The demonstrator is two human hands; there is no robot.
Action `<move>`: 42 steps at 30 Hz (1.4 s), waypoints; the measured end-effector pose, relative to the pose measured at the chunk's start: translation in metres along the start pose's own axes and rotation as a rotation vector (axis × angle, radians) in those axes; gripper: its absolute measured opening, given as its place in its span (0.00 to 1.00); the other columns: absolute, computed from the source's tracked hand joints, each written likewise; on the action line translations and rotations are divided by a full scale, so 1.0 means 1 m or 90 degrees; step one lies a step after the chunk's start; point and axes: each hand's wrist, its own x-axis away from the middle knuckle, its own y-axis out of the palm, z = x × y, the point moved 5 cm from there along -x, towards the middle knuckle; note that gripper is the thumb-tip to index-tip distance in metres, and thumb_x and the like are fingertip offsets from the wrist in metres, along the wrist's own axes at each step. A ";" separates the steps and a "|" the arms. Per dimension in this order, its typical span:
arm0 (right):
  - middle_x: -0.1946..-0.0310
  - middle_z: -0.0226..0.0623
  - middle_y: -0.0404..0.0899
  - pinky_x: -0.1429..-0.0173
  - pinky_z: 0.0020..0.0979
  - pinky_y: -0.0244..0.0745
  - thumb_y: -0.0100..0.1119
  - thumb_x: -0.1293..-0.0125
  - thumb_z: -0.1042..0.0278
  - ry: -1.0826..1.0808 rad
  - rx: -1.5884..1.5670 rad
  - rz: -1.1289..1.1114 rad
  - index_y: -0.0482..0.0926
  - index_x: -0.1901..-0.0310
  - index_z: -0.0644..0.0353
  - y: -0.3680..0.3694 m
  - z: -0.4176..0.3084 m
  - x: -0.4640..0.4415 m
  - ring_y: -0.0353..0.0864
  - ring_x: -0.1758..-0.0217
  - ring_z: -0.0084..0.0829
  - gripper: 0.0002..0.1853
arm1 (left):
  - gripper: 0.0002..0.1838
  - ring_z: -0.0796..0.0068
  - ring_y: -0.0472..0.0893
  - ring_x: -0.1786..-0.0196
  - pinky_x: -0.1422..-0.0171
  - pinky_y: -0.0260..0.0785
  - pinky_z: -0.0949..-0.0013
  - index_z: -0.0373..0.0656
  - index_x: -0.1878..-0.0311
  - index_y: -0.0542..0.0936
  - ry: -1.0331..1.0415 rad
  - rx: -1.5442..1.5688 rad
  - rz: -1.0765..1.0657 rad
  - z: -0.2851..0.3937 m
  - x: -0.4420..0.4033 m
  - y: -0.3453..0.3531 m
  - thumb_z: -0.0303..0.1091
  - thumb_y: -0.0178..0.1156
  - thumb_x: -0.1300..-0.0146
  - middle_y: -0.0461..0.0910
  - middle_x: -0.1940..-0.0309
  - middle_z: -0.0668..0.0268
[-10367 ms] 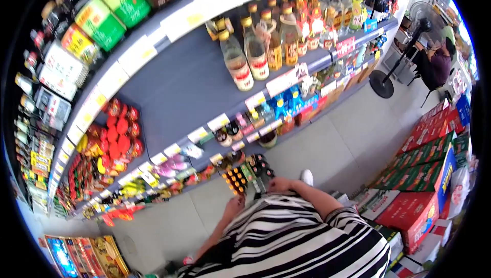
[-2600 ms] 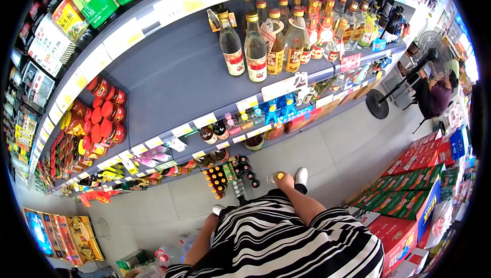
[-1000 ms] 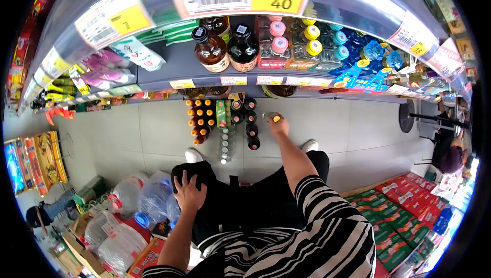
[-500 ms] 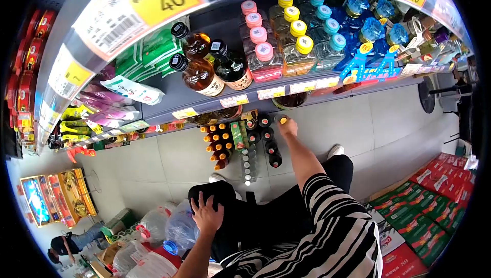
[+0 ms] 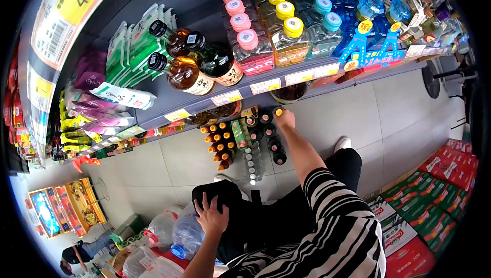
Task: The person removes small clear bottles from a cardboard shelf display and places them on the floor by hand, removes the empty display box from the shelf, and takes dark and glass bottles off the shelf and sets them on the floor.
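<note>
My right hand point(image 5: 286, 120) is closed around the top of a yellow-capped bottle point(image 5: 279, 112), close to the floor by the shelf's lower edge; most of the bottle's body is hidden. Just left of it stand dark bottles with black caps point(image 5: 269, 132) in an uneven row. A green box point(image 5: 239, 134), a line of clear bottles with pale caps point(image 5: 250, 164) and a block of orange-capped bottles point(image 5: 221, 146) are further left on the floor. Resting on my bent knee, my left hand point(image 5: 212, 215) has its fingers spread and holds nothing.
Above, a shelf point(image 5: 202, 105) holds black-capped bottles point(image 5: 190, 76), pink-capped bottles point(image 5: 247, 40) and yellow-capped ones. Stacked red and green cartons point(image 5: 422, 201) are at the right. Plastic jugs point(image 5: 189, 234) stand behind my left arm. Another person point(image 5: 76, 255) is at the lower left.
My view has shifted and tilted slightly. My right hand, with the yellow-capped bottle, has moved a little toward the shelf and the dark bottles. The left hand stays on the knee.
</note>
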 end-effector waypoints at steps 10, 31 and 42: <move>0.55 0.53 0.77 0.48 0.43 0.72 0.63 0.49 0.51 -0.077 0.033 -0.149 0.59 0.37 0.55 -0.020 -0.002 0.014 0.76 0.51 0.51 0.39 | 0.25 0.46 0.51 0.30 0.41 0.59 0.37 0.56 0.44 0.74 0.023 0.028 -0.019 0.000 0.007 -0.006 0.48 0.53 0.47 0.58 0.33 0.63; 0.74 0.47 0.79 0.67 0.37 0.73 0.56 0.42 0.69 -0.503 -0.191 0.074 0.78 0.66 0.63 -0.467 -0.231 0.319 0.80 0.71 0.43 0.07 | 0.24 0.55 0.72 0.42 0.38 0.62 0.53 0.50 0.47 0.76 0.368 0.156 -0.375 0.046 0.039 -0.009 0.50 0.46 0.44 0.73 0.44 0.57; 0.52 0.58 0.68 0.57 0.43 0.78 0.60 0.47 0.60 -0.617 0.078 0.476 0.66 0.50 0.65 -0.702 -0.488 0.394 0.78 0.59 0.54 0.26 | 0.21 0.50 0.77 0.53 0.48 0.68 0.56 0.43 0.57 0.79 0.388 0.243 -0.263 0.044 0.023 -0.074 0.48 0.47 0.43 0.79 0.59 0.51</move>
